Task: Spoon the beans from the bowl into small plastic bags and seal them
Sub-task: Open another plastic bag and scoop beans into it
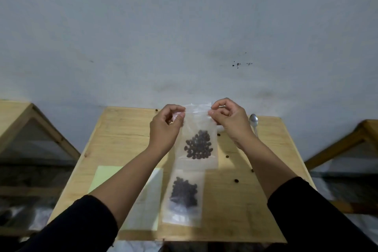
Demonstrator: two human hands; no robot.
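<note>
Looking down past your black sleeves (pixel 81 223), you have nearest to you a filled bag (pixel 184 196) lying flat on the table (pixel 126 129), below your hands and between your forearms. Dark beans (pixel 184 191) are gathered in its middle. Just left of it, under your left forearm, lie a clear flat sheet (pixel 147 206) and a pale green paper (pixel 104 178).

Higher up, you hold a second bag (pixel 196 141) upright in the air between both hands. Your left hand (pixel 165 127) pinches its top left corner with thumb and forefinger, and the other fingers are curled. Your right hand (pixel 229 120) pinches the top right corner in the same way. The top strip is stretched between the two pinches; I cannot tell if it is sealed. A heap of beans (pixel 199 145) sits low in this bag, below your fingers.

A few loose beans (pixel 236 180) lie on the table below your right wrist and near that forearm. A spoon (pixel 254 122) lies just right of your right hand, its bowl pointing away from you. Behind your hands there is a grey wall (pixel 184 26). The bowl is not seen clearly; something pale shows only a little behind the right hand.
</note>
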